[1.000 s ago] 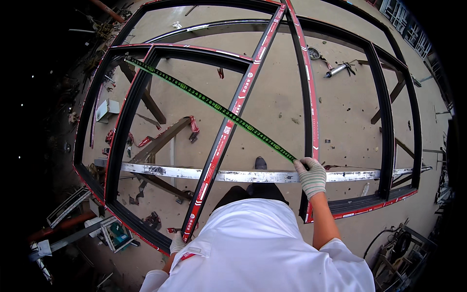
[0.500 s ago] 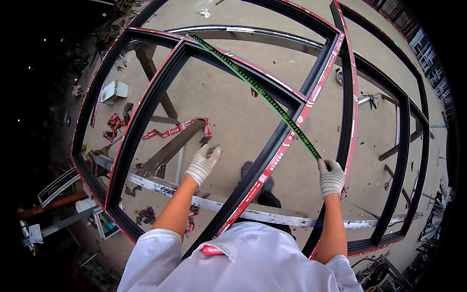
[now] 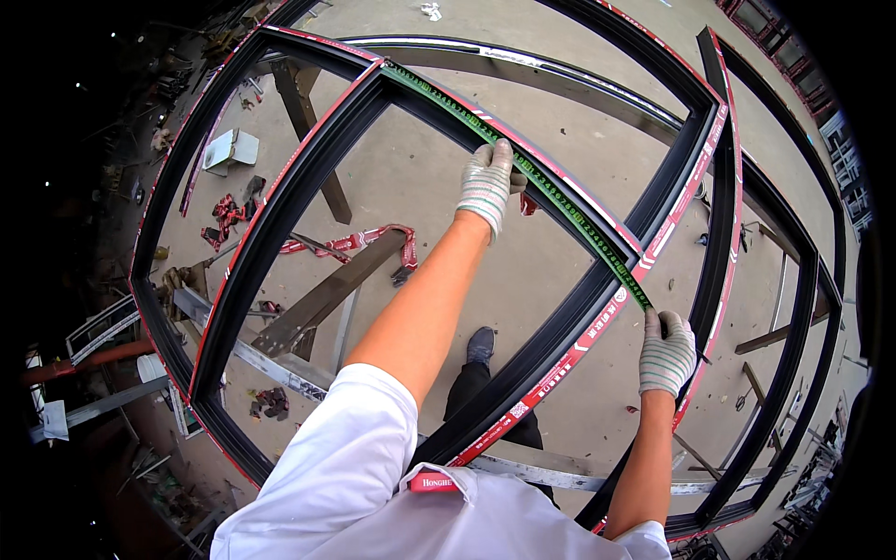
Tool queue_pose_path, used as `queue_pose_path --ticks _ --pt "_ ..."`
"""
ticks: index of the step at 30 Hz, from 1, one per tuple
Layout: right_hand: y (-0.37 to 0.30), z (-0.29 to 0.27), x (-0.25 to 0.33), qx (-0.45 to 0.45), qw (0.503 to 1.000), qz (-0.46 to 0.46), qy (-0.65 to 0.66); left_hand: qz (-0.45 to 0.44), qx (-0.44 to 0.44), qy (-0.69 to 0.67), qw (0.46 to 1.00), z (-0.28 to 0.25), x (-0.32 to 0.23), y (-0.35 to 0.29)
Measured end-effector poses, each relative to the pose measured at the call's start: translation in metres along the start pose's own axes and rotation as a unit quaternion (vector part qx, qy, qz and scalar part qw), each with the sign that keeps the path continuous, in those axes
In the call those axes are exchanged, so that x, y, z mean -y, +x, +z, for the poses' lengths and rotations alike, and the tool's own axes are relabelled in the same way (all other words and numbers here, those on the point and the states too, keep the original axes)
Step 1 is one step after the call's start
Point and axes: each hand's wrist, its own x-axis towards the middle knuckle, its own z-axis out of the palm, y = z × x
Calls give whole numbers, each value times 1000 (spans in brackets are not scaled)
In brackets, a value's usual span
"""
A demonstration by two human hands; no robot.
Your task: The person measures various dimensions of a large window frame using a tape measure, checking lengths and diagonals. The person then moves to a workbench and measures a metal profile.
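Observation:
A long green tape measure [image 3: 556, 193] lies stretched along the upper bar of a black window frame [image 3: 299, 191] with red protective film on its edges. My left hand [image 3: 487, 185], in a striped knit glove, has thumb and fingers closed on the tape partway along that bar. At the tape's lower right end, my right hand [image 3: 667, 357], gloved alike, pinches it beyond the film-covered crossing bar [image 3: 571, 341]. The tape's far end reaches the frame's upper left corner. A tape case, if any, is hidden in the right hand.
More black frames [image 3: 719, 201] overlap at the right. Below them run a pale support rail [image 3: 280, 369] and a brown beam [image 3: 327, 294]. Crumpled red film [image 3: 350, 245], a white container [image 3: 231, 151] and scraps lie on the floor. My shoe [image 3: 480, 344] shows through the frame.
My left hand has moved up and right from over the frame opening and closed on the tape. The tape now follows the upper bar instead of crossing it diagonally. My right hand still holds its end.

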Motion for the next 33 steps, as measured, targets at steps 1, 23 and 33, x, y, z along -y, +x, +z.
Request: queue_pose_path --ticks 1,23,33 --pt "2 2 3 -11 1000 -7 -2 7 2 -5 1000 -3 -1 6" --pt "26 6 13 -60 996 -72 7 40 22 -70 997 -17 18 32" --pt "32 5 18 -77 993 -86 7 47 12 -51 998 -23 16 38"
